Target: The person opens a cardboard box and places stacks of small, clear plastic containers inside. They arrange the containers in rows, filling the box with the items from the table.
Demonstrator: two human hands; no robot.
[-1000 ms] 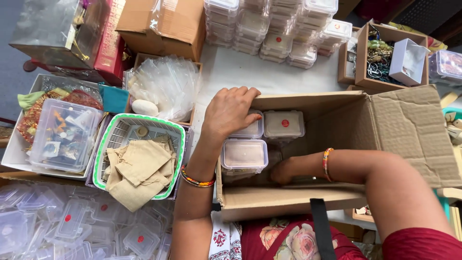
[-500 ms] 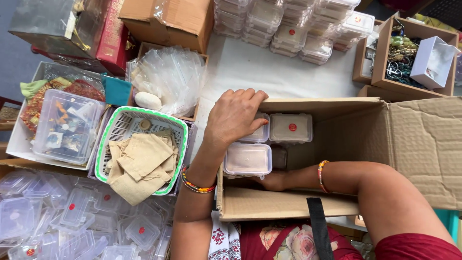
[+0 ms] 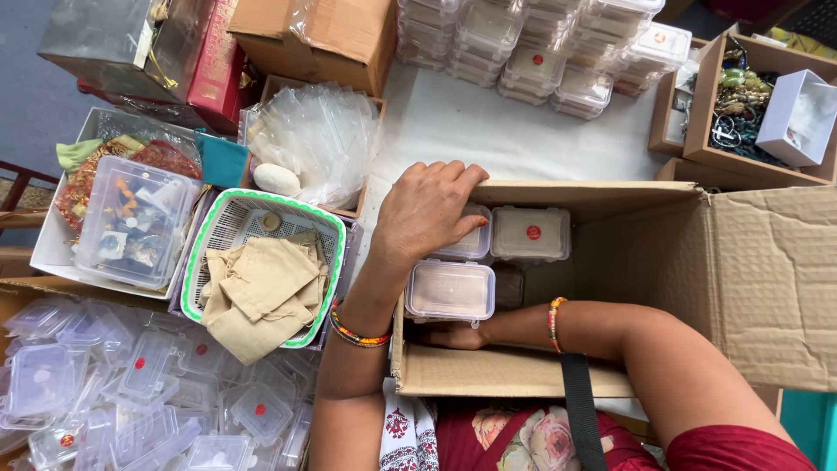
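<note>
This looks like a small home packing workspace for gift or craft goods. Stacks of clear lidded plastic boxes (image 3: 558,48) stand at twelve o'clock and a loose heap of the same boxes (image 3: 131,392) lies at eight o'clock. A basket of cloth pouches (image 3: 261,279) sits at nine o'clock, clear bags (image 3: 314,139) at eleven, and an open cardboard carton (image 3: 741,279) fills the three o'clock side.

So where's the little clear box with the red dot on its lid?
In the head view, the clear box with the red dot sits inside the open cardboard box, toward its far wall. It lies just right of the left hand, above the right forearm.
</note>
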